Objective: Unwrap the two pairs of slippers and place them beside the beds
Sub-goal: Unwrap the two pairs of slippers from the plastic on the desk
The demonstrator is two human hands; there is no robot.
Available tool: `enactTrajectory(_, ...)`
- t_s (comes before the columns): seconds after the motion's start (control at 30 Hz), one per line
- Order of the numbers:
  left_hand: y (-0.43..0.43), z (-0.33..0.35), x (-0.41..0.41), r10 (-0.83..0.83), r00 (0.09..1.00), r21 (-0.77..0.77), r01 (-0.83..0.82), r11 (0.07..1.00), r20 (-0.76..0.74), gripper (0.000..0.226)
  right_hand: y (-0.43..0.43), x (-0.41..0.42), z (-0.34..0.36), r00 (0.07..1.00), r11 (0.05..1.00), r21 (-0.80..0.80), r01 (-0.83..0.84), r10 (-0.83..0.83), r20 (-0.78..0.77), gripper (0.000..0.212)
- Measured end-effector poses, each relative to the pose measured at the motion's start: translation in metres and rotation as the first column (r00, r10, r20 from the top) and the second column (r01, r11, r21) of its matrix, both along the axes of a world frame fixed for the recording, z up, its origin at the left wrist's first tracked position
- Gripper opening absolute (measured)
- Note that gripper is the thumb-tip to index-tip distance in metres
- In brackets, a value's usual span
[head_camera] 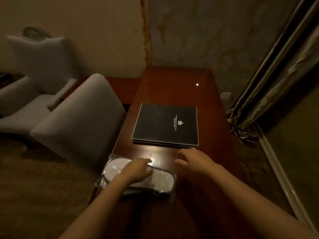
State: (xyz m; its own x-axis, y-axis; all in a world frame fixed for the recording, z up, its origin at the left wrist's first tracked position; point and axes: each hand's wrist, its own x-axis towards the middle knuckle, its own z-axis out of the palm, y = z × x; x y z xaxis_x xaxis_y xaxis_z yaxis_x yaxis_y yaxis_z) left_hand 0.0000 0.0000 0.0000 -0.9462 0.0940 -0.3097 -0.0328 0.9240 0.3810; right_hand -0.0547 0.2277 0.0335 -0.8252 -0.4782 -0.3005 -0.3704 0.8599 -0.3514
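A person stands at a dark wooden desk [172, 87] in a dimly lit hotel room, the left hand [138, 169] laid flat across a wrapped pair of slippers [160, 180]. The white slippers lie in clear plastic at the desk's near left corner, the wrapper's left end hanging a little past the edge. The left hand's fingers are spread and loose on top of the pack, pressing rather than closed around it. The right hand [191, 161] hovers just to the right, apart from the pack, fingers gently curled and holding nothing. A black hotel folder [165, 125] rests further back on the desk, and two grey upholstered chairs [77, 118] stand to the left. Only one pack can be made out; the second pair and the beds are out of view.

The unwrapping appears to be only starting, with the plastic seemingly intact. Done well, the left hand would pin the pack so it cannot slide off the overhanging corner, while the right finds the open end or seam at the near right side and peels the film away from the slippers. The thin, glossy plastic looks slippery, so a pinch close to the seam is likely to serve better than a broad pull.
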Motion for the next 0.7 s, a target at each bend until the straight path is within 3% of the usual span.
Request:
enactTrajectory(0.2,-0.002,-0.029,0.021,-0.210,0.972,-0.158,0.226,0.961,0.108,0.091,-0.029,0.041,-0.043,0.999,0.996,0.084,-0.043,0.040,0.036,0.044)
enactTrajectory(0.33,-0.004,-0.039,0.026,-0.257,0.956,-0.183,0.281,0.942,0.142,0.105,-0.039,0.058,-0.064,1.000,0.996,0.092,0.003,-0.002,-0.010,0.055)
enactTrajectory(0.7,0.001,-0.053,0.013,-0.287,0.956,-0.304,0.289,0.908,0.053,0.101,-0.040,0.067,-0.083,0.984,0.979,-0.121,0.164,-0.171,-0.049,0.045)
